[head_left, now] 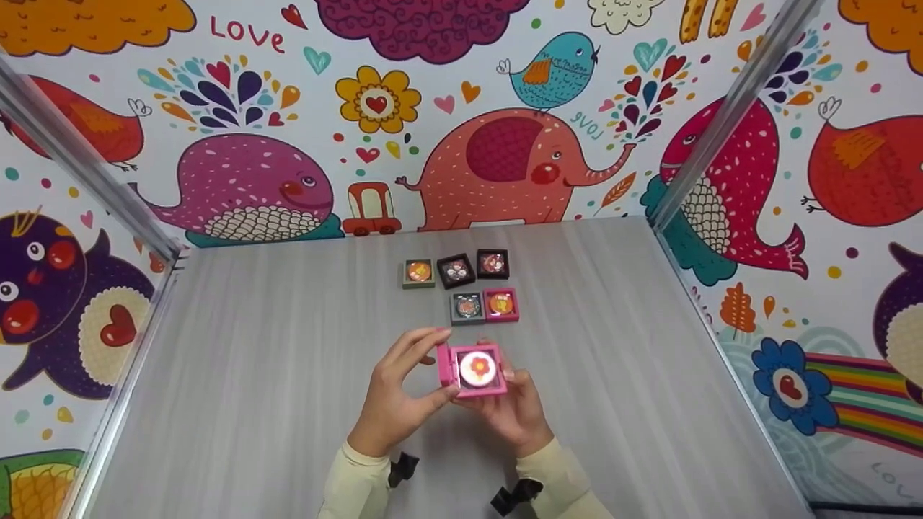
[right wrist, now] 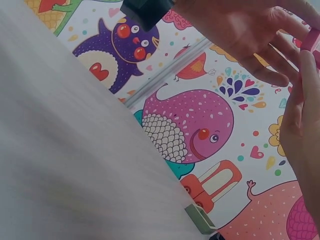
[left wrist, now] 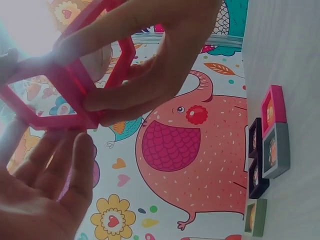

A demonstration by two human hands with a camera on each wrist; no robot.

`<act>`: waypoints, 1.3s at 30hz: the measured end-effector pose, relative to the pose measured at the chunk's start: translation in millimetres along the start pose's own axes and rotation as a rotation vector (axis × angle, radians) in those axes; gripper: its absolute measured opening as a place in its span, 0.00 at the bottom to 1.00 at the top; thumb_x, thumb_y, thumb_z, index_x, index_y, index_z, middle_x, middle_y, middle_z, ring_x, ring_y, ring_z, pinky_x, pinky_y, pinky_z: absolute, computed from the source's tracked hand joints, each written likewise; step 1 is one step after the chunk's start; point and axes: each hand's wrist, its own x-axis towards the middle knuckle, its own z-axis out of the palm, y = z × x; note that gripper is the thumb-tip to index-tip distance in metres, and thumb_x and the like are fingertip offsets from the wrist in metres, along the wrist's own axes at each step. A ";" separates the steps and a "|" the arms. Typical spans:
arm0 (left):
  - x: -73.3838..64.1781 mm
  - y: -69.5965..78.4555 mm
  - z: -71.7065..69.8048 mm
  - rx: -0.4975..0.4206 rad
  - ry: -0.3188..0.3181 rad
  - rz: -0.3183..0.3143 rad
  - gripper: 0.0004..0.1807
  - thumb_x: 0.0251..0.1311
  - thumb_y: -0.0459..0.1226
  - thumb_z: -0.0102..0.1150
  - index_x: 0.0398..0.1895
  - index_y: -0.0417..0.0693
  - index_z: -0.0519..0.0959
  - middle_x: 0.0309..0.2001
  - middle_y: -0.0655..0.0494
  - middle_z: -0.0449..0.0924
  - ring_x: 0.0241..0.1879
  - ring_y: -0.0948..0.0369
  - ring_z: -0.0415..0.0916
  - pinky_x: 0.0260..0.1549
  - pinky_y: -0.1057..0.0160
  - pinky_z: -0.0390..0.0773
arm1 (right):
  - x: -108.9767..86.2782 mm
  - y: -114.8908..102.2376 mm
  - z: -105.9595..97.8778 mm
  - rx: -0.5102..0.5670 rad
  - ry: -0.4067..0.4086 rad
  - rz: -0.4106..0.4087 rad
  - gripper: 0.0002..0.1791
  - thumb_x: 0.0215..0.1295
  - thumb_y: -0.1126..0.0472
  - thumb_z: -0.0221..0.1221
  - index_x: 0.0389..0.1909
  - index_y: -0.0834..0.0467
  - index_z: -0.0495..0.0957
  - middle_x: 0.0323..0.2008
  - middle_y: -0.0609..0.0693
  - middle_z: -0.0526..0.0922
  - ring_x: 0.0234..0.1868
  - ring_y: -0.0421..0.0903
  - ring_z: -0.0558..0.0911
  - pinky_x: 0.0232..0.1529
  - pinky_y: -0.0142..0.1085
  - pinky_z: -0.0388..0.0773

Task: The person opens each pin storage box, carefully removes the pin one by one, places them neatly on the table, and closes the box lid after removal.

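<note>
The wall says "Love" in red letters; a small blue word by the elephant looks like "love" turned round; low on the right are pale letters that read "LOV", and I cannot tell if more follow; marks on the blue bird look like writing but are too small to read.

There are six little boxes; one pink box is up in the hands, above the table and nearer the person than the rest; its lid is swung up on the left side, and inside is one round white disc with a red flower.

The left hand pinches the lid side, fingers at the top and thumb at the bottom; the right hand grips the box from the right and below; so both hands hold the same box.

Five boxes sit on the table: one green box, two black boxes in the back row, one grey box and another pink one touching in front; each has one round picture inside.

There are two cream sleeves.
</note>
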 end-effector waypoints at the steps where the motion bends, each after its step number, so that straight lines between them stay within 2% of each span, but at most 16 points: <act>1: -0.7 -0.5 -0.8 -0.005 -0.002 -0.004 0.41 0.54 0.36 0.86 0.73 0.51 0.80 0.66 0.52 0.79 0.62 0.53 0.78 0.51 0.57 0.86 | -0.2 -0.1 0.1 -0.017 0.003 0.000 0.44 0.68 0.64 0.68 0.79 0.54 0.54 0.72 0.65 0.72 0.69 0.66 0.78 0.70 0.61 0.68; 4: -3.3 -2.0 -2.9 -0.005 -0.013 -0.025 0.41 0.55 0.37 0.86 0.74 0.54 0.79 0.67 0.55 0.79 0.62 0.54 0.78 0.52 0.56 0.86 | 0.5 -3.6 1.0 -0.146 -0.021 -0.009 0.36 0.73 0.64 0.62 0.77 0.55 0.59 0.74 0.64 0.71 0.71 0.64 0.76 0.70 0.60 0.71; 6: -4.6 -2.7 -3.9 -0.001 -0.021 -0.040 0.42 0.55 0.37 0.86 0.75 0.57 0.79 0.67 0.58 0.78 0.62 0.55 0.78 0.52 0.55 0.86 | 0.9 -8.7 3.0 -0.318 -0.047 -0.043 0.30 0.76 0.65 0.56 0.76 0.55 0.63 0.76 0.62 0.69 0.73 0.62 0.74 0.70 0.58 0.74; 8: -5.3 -2.7 -4.3 -0.002 -0.031 -0.056 0.42 0.56 0.37 0.85 0.75 0.59 0.78 0.67 0.61 0.78 0.63 0.56 0.77 0.53 0.55 0.86 | 0.5 -16.1 6.4 -0.557 -0.082 -0.101 0.28 0.76 0.67 0.51 0.75 0.56 0.65 0.79 0.60 0.66 0.76 0.61 0.70 0.71 0.56 0.74; 10: -5.6 -2.4 -4.1 0.001 -0.042 -0.062 0.42 0.57 0.38 0.85 0.76 0.61 0.78 0.68 0.62 0.77 0.64 0.56 0.77 0.54 0.55 0.86 | -1.2 -24.9 11.5 -0.847 -0.109 -0.174 0.27 0.77 0.68 0.51 0.75 0.58 0.66 0.80 0.60 0.64 0.78 0.61 0.67 0.73 0.56 0.71; 14: -7.2 -2.1 -3.0 0.011 -0.042 -0.053 0.42 0.56 0.40 0.85 0.76 0.59 0.78 0.67 0.60 0.77 0.63 0.55 0.77 0.54 0.53 0.86 | -5.3 -42.3 24.5 -1.411 -0.164 -0.273 0.28 0.76 0.66 0.63 0.74 0.56 0.72 0.77 0.56 0.70 0.78 0.59 0.67 0.77 0.58 0.65; 16: -8.2 -1.5 -2.9 0.014 -0.040 -0.055 0.42 0.57 0.41 0.85 0.76 0.59 0.79 0.67 0.60 0.77 0.63 0.55 0.77 0.54 0.52 0.86 | -4.7 -48.8 30.6 -1.618 -0.215 -0.296 0.29 0.73 0.66 0.69 0.72 0.53 0.76 0.75 0.52 0.74 0.76 0.57 0.71 0.75 0.59 0.68; 18: -9.1 -1.1 -3.1 0.014 -0.038 -0.070 0.41 0.57 0.42 0.85 0.76 0.60 0.79 0.67 0.61 0.77 0.63 0.56 0.77 0.55 0.51 0.86 | -2.8 -53.6 35.1 -1.758 -0.271 -0.314 0.30 0.71 0.66 0.71 0.71 0.50 0.77 0.73 0.50 0.77 0.74 0.54 0.73 0.74 0.57 0.69; 22: -10.7 -1.1 -3.3 0.018 -0.046 -0.107 0.40 0.59 0.44 0.84 0.76 0.64 0.78 0.68 0.65 0.77 0.65 0.58 0.77 0.58 0.51 0.85 | 1.5 -59.0 40.3 -1.901 -0.352 -0.331 0.29 0.70 0.67 0.72 0.69 0.50 0.79 0.71 0.47 0.78 0.73 0.51 0.74 0.72 0.52 0.74; 28: -12.7 -3.6 -1.4 0.033 -0.064 -0.126 0.41 0.58 0.42 0.84 0.76 0.65 0.78 0.68 0.65 0.76 0.66 0.58 0.76 0.63 0.50 0.82 | 5.7 -63.0 44.6 -2.017 -0.416 -0.328 0.28 0.68 0.63 0.76 0.67 0.55 0.81 0.69 0.43 0.80 0.71 0.49 0.75 0.68 0.49 0.79; 32: -14.3 -5.2 -0.8 0.059 -0.075 -0.133 0.40 0.59 0.46 0.83 0.76 0.65 0.78 0.68 0.63 0.76 0.67 0.58 0.76 0.64 0.48 0.81 | 7.6 -63.5 45.5 -2.081 -0.438 -0.358 0.29 0.65 0.61 0.78 0.66 0.55 0.82 0.66 0.43 0.82 0.69 0.49 0.76 0.67 0.49 0.80; 35: -15.3 -6.1 -0.5 0.089 -0.082 -0.134 0.40 0.59 0.48 0.83 0.76 0.66 0.78 0.68 0.64 0.76 0.67 0.58 0.75 0.64 0.48 0.80 | 7.7 -62.7 46.4 -2.125 -0.453 -0.392 0.28 0.63 0.61 0.79 0.63 0.53 0.83 0.63 0.42 0.83 0.67 0.48 0.77 0.70 0.55 0.76; 39: -16.7 -7.1 -0.3 0.103 -0.084 -0.134 0.41 0.58 0.47 0.84 0.76 0.68 0.78 0.68 0.67 0.75 0.67 0.59 0.74 0.65 0.47 0.79 | 4.7 -63.6 47.0 -2.113 -0.456 -0.444 0.26 0.63 0.61 0.79 0.61 0.52 0.84 0.63 0.42 0.83 0.66 0.47 0.77 0.70 0.55 0.74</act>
